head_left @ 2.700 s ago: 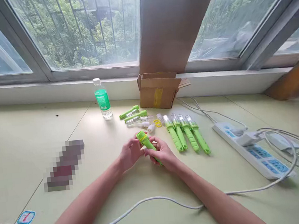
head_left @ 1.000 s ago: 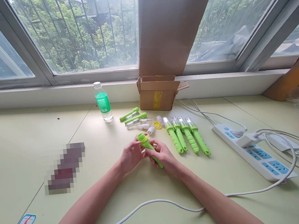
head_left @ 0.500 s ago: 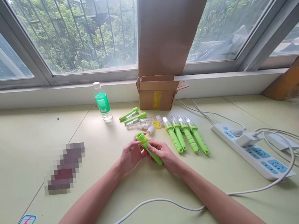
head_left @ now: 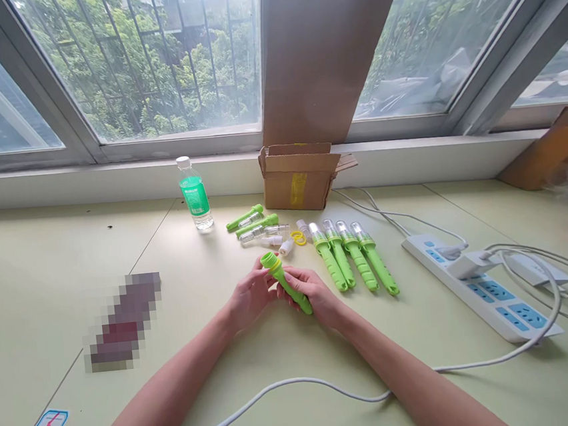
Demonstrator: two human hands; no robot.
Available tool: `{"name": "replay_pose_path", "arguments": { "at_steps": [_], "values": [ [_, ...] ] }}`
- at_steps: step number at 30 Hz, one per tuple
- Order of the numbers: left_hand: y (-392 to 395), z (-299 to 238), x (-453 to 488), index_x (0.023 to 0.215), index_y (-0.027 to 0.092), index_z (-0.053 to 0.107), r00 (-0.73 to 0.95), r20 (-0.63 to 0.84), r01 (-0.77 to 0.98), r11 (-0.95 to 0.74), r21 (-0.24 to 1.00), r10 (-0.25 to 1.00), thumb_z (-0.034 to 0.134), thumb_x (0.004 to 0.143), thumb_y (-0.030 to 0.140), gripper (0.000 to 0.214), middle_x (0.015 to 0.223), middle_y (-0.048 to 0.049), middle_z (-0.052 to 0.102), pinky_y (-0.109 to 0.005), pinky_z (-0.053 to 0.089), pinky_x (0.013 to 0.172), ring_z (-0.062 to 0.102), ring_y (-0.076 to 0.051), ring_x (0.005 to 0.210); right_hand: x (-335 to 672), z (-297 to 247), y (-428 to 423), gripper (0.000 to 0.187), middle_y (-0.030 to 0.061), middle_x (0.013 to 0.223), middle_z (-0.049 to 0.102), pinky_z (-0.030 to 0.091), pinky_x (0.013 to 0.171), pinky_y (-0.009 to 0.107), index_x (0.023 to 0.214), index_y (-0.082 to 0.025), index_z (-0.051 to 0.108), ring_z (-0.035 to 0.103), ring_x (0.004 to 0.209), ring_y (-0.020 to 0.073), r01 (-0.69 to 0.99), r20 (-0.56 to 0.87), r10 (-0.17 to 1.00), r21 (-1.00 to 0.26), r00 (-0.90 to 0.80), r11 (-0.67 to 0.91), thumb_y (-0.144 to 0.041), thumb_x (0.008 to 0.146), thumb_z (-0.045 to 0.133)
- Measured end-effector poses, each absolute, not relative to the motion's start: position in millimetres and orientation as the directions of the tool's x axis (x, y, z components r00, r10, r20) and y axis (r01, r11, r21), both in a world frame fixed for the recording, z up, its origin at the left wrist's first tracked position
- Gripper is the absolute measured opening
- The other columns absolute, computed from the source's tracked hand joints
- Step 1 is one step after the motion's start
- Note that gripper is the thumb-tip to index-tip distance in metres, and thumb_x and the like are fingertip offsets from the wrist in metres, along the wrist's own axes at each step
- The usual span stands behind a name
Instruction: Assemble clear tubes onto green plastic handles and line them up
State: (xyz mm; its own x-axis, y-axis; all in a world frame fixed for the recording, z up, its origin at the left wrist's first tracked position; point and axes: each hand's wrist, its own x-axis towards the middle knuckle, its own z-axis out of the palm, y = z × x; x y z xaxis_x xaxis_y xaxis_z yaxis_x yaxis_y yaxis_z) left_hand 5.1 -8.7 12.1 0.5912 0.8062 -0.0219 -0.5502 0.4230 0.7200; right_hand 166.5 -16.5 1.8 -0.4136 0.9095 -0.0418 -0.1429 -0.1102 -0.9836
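A bright green light-stick handle [head_left: 291,289] leans between my hands, its threaded open end up and to the left. A thin yellow ring sits round its neck. My right hand [head_left: 313,295] is closed about the grip, thumb on top. At the neck, the fingers of my left hand [head_left: 250,295] close on the handle from the left, partly hidden behind it. Just beyond lie white bulb-like pieces [head_left: 286,247], loose yellow rings [head_left: 298,238] and clear ribbed covers [head_left: 252,234]. Two more green handles [head_left: 265,221] rest behind them.
Several green sticks with clear tops [head_left: 356,263] lie in a row on the right. Behind stand a cardboard box [head_left: 291,182] and a water bottle [head_left: 195,196]. A white power strip [head_left: 477,288] is at right; its cable [head_left: 280,384] crosses in front over the table.
The green handle has shifted very slightly to the right in my hands, and my right fingers have moved a little on the grip. Everything else on the table lies where it was.
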Motion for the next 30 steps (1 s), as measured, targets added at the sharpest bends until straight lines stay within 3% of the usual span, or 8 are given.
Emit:
{"name": "replay_pose_path", "arguments": {
  "at_steps": [15, 19, 22, 26, 30],
  "values": [
    [-7.1, 7.0, 5.6, 0.112, 0.024, 0.05, 0.591, -0.012, -0.553, 0.415, 0.723, 0.807, 0.045, 0.085, 0.03, 0.028, 0.097, -0.0052, 0.06, -0.032, 0.043, 0.073, 0.056, -0.018, 0.082, 164.8, 2.3, -18.8, 0.039, 0.0027, 0.07, 0.062, 0.03, 0.034, 0.02, 0.096, -0.017, 0.061, 0.045, 0.043, 0.0086, -0.177, -0.067, 0.91, -0.972, -0.409, -0.151, -0.052, 0.081, 0.053],
    [-6.1, 5.7, 6.2, 0.111, 0.024, 0.05, 0.582, -0.01, -0.559, 0.409, 0.721, 0.813, 0.046, 0.085, 0.03, 0.026, 0.104, -0.0057, 0.059, -0.031, 0.043, 0.074, 0.056, -0.019, 0.089, 161.6, 1.1, -20.9, 0.037, 0.0, 0.07, 0.063, 0.031, 0.034, 0.019, 0.103, -0.02, 0.052, 0.043, 0.039, 0.0069, -0.151, -0.053, 0.93, -0.982, -0.363, -0.115, -0.046, 0.077, 0.061],
    [-7.3, 7.0, 7.2, 0.112, 0.024, 0.048, 0.588, 0.014, -0.566, 0.399, 0.721, 0.809, 0.044, 0.087, 0.032, 0.027, 0.102, -0.0063, 0.059, -0.035, 0.045, 0.074, 0.057, -0.021, 0.089, 160.2, -0.7, -20.8, 0.036, -0.0007, 0.073, 0.064, 0.032, 0.034, 0.019, 0.097, -0.021, 0.048, 0.046, 0.04, 0.0073, -0.155, -0.044, 0.941, -0.983, -0.336, -0.102, -0.043, 0.075, 0.066],
    [-8.5, 9.7, 7.2, 0.106, 0.023, 0.048, 0.599, 0.032, -0.563, 0.393, 0.727, 0.8, 0.043, 0.087, 0.032, 0.022, 0.093, -0.0049, 0.058, -0.035, 0.046, 0.069, 0.056, -0.019, 0.08, 161.5, -3.8, -17.8, 0.03, -0.0003, 0.072, 0.063, 0.04, 0.041, 0.022, 0.09, -0.02, 0.053, 0.054, 0.049, 0.0109, -0.183, 0.006, 0.942, -0.981, -0.335, -0.059, -0.043, 0.076, 0.066],
    [-7.4, 10.0, 5.9, 0.1, 0.023, 0.048, 0.601, 0.025, -0.563, 0.401, 0.723, 0.799, 0.044, 0.086, 0.029, 0.015, 0.087, -0.003, 0.057, -0.032, 0.044, 0.067, 0.055, -0.017, 0.075, 163.0, -3.5, -16.9, 0.033, 0.0022, 0.076, 0.064, 0.044, 0.05, 0.024, 0.097, -0.02, 0.059, 0.057, 0.058, 0.0125, -0.168, 0.009, 0.94, -0.984, -0.342, -0.052, -0.046, 0.077, 0.064]
  ]
}}
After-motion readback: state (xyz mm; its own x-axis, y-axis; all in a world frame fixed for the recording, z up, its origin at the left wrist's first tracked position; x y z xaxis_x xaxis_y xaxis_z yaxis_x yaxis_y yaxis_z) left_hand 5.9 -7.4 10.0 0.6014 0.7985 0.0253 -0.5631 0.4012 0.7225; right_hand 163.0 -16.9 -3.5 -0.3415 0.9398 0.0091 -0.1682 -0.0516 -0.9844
